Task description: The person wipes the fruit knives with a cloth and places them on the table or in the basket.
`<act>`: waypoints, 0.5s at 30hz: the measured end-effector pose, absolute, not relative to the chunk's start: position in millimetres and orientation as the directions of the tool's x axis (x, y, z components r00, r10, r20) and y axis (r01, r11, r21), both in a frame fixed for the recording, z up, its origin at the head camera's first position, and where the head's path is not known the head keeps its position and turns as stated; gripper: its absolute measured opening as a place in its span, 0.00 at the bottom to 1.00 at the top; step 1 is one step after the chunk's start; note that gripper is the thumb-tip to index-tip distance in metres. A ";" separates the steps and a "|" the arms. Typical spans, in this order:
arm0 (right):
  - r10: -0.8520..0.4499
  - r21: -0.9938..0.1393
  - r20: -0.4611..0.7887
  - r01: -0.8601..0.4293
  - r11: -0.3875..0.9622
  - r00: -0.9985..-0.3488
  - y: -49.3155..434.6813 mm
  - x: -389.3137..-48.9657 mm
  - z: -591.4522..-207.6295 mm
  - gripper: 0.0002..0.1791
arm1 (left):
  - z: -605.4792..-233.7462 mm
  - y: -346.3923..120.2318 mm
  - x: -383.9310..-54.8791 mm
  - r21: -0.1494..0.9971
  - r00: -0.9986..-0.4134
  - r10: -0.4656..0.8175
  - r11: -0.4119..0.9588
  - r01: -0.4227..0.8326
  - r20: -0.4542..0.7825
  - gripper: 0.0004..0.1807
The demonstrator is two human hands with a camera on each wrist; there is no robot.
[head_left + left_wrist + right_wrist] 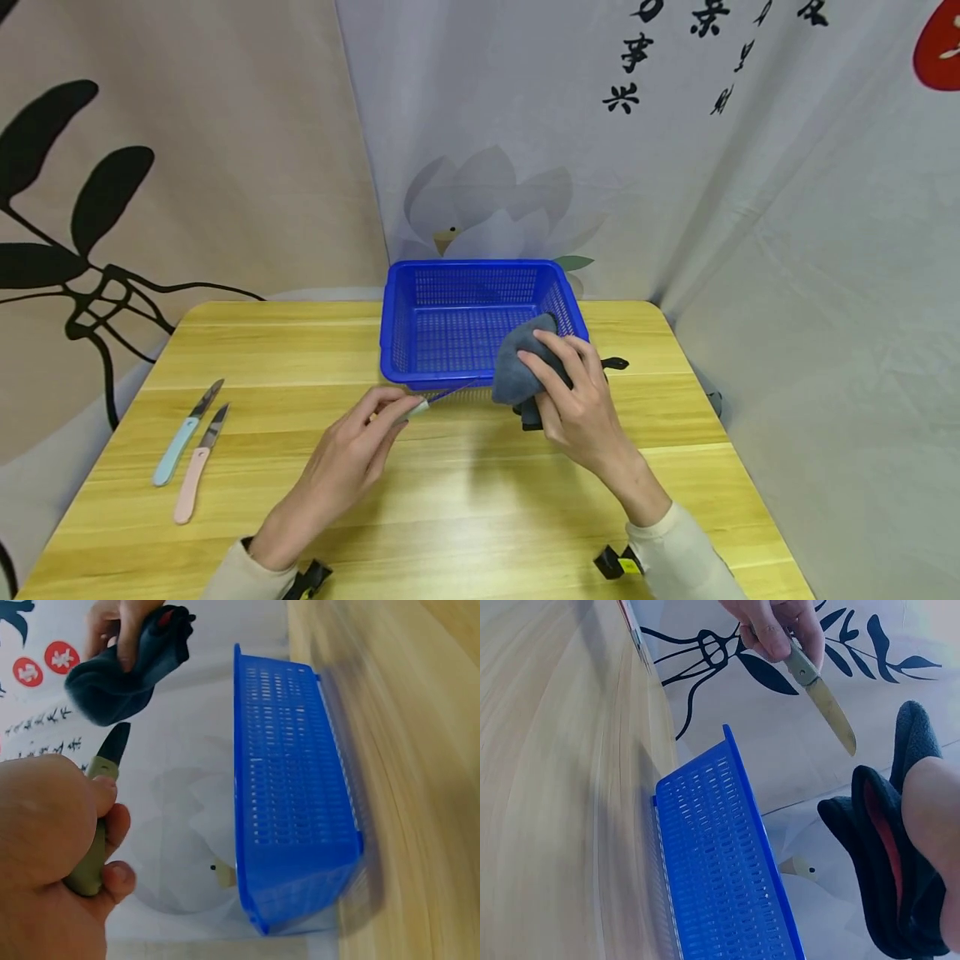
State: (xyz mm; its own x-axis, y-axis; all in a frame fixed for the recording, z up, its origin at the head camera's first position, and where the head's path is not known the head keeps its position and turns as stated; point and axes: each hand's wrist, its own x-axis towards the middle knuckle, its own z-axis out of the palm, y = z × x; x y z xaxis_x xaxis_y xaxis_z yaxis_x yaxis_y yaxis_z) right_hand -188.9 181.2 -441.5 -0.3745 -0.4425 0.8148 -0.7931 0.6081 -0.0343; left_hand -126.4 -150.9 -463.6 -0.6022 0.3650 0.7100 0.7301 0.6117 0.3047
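Observation:
My left hand (351,446) grips a small knife with a pale green handle (91,859); its blade (831,714) points toward the cloth. In my right hand (581,404) is a folded dark grey-blue cloth (517,367), pinched between fingers and thumb, with a bit of red showing inside a fold in the right wrist view. A small gap parts the blade tip from the cloth in both wrist views. Both hands are raised above the table, in front of the blue plastic basket (397,333).
Two more knives, one with a light blue handle (176,452) and one with a pink handle (192,487), lie side by side at the left of the wooden table (450,517). A printed curtain (495,125) hangs behind the table.

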 end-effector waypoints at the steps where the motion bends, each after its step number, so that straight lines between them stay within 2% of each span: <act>1: -0.442 -0.036 0.816 -0.796 0.604 -0.373 180.3 -188.2 -441.0 0.19 | -463.9 -151.4 -126.5 0.285 -0.596 0.370 0.624 0.728 0.713 0.19; 3: -0.444 -0.036 0.816 -0.800 0.599 -0.369 178.8 -187.0 -440.1 0.19 | -464.3 -152.2 -126.3 0.250 -0.588 0.381 0.645 0.722 0.713 0.23; 7: -0.459 -0.036 0.808 -0.809 0.587 -0.369 174.5 -184.5 -439.5 0.19 | -465.6 -153.5 -126.2 0.162 -0.561 0.417 0.681 0.714 0.715 0.26; 12: -0.505 -0.007 0.791 -0.830 0.558 -0.346 166.4 -181.3 -438.1 0.19 | -467.4 -155.5 -125.4 0.073 -0.543 0.458 0.714 0.697 0.704 0.21; 15: -0.537 0.018 0.775 -0.837 0.547 -0.334 161.2 -177.6 -437.9 0.19 | -468.4 -156.0 -125.1 0.047 -0.536 0.472 0.719 0.694 0.700 0.31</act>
